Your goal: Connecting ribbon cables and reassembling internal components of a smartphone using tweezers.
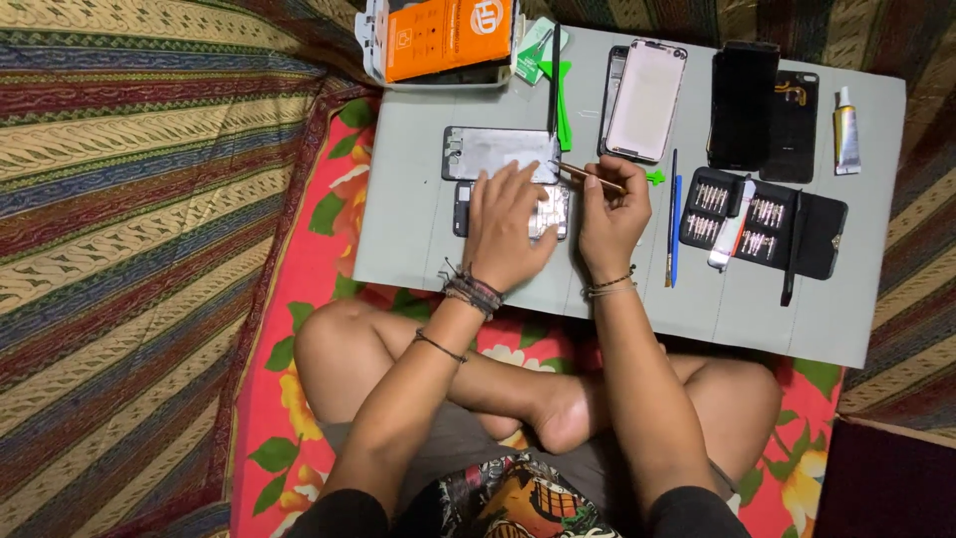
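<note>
Grey mat (418,249) is lying bare along its near edge | orange-fronted box (446,38) is sitting at the far-left corner, glue tube (845,130) at the far-right edge | left hand (506,227) is pressing flat, fingers spread, on the opened phone (550,211) at mat centre | right hand (614,214) is pinching a thin brown tool (590,175), tip angled toward the phone.

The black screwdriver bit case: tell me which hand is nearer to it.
Right. The right hand, holding a thin tool, sits just left of the bit case; the left hand lies farther left, on the opened phone.
</note>
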